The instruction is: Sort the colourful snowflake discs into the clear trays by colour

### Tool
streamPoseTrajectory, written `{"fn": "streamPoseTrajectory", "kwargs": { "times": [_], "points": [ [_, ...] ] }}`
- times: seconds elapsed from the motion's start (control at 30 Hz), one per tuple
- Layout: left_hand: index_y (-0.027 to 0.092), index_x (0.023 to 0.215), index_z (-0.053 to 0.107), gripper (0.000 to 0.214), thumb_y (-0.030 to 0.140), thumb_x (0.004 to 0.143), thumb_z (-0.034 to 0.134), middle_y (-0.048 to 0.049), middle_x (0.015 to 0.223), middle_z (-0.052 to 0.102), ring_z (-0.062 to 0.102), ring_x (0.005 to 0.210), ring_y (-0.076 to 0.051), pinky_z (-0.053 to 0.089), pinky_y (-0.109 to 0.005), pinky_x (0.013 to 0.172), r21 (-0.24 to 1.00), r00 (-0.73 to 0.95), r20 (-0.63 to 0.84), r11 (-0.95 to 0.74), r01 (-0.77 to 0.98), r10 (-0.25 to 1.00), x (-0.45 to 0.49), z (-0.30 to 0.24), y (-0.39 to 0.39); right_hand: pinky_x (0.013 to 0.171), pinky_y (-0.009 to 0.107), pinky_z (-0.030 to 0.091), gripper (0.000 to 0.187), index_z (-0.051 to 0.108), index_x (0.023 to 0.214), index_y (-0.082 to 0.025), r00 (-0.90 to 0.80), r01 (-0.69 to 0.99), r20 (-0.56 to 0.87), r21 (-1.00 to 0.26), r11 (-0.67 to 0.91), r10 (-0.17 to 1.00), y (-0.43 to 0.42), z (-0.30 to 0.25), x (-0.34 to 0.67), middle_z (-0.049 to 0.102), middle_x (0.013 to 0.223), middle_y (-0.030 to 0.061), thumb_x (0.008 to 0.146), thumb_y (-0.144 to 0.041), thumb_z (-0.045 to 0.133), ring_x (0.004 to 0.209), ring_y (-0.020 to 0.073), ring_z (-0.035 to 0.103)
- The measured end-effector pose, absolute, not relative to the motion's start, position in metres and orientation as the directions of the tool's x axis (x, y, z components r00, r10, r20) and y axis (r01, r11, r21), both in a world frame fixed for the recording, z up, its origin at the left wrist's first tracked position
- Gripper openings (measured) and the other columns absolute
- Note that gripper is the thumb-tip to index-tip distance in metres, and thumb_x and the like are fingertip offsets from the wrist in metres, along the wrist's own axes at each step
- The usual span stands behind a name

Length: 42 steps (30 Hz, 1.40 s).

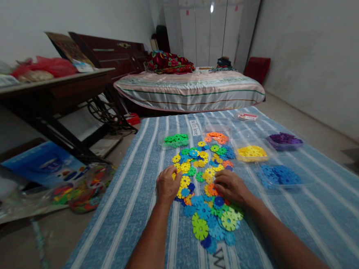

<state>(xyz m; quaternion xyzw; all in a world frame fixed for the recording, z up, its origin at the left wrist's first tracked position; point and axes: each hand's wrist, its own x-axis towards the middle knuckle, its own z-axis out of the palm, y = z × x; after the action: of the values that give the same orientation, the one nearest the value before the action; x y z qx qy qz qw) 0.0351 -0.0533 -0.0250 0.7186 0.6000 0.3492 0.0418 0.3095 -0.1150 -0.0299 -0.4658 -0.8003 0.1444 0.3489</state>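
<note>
Flat plastic snowflake discs in mixed colours (pixel 203 214) lie in a loose heap on the blue striped cloth mat (pixel 125 204) on the floor, right in front of the person. Both hands are on that heap. The left hand (pixel 167 186) sits at its left edge, fingers curled together over yellow discs; clamped or not, I cannot tell. The right hand (pixel 230 187) rests palm down, fingers loosely apart by an orange disc, gripping nothing visible. Beyond, single-colour heaps sit well apart, likely to keep colours separate: blue heap (pixel 279 175), yellow heap (pixel 251 153), purple heap (pixel 284 140), green heap (pixel 176 140), orange heap (pixel 216 137). Farthest back, a striped bed (pixel 192 94).
</note>
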Motion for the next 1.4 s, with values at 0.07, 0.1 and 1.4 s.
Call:
{"fn": "streamPoseTrajectory", "kwargs": {
  "times": [0.07,0.1,1.4],
  "points": [
    [0.022,0.087,0.064,0.013,0.032,0.082,0.057,-0.0075,0.107,0.072,0.066,0.103,-0.024,0.051,-0.038,0.095,0.478,0.036,0.453,-0.277,0.833,0.891,0.0349,-0.0258,-0.0530,0.086,0.037,0.050,0.012,0.071,0.084,-0.022,-0.327,0.643,0.420,-0.558,0.525,0.846,-0.1151,-0.0291,0.3097,0.069,0.103,0.0081,0.089,-0.023,0.060,0.096,0.0214,0.064],
    [0.022,0.087,0.064,0.013,0.032,0.082,0.057,-0.0076,0.107,0.072,0.066,0.103,-0.024,0.051,-0.039,0.095,0.477,0.037,0.456,-0.280,0.833,0.889,0.0347,-0.0263,-0.0528,0.086,0.037,0.050,0.012,0.071,0.084,-0.022,-0.331,0.640,0.417,-0.560,0.526,0.847,-0.1152,-0.0286,0.3098,0.069,0.103,0.0080,0.089,-0.023,0.060,0.096,0.0213,0.064],
    [0.021,0.087,0.064,0.014,0.032,0.083,0.056,-0.0082,0.109,0.072,0.066,0.104,-0.025,0.050,-0.040,0.097,0.484,0.031,0.455,-0.277,0.830,0.890,0.0357,-0.0265,-0.0532,0.084,0.037,0.049,0.014,0.071,0.085,-0.021,-0.346,0.635,0.415,-0.556,0.536,0.841,-0.1144,-0.0302,0.3118,0.069,0.103,0.0082,0.090,-0.024,0.059,0.095,0.0217,0.064]
  ]
}}
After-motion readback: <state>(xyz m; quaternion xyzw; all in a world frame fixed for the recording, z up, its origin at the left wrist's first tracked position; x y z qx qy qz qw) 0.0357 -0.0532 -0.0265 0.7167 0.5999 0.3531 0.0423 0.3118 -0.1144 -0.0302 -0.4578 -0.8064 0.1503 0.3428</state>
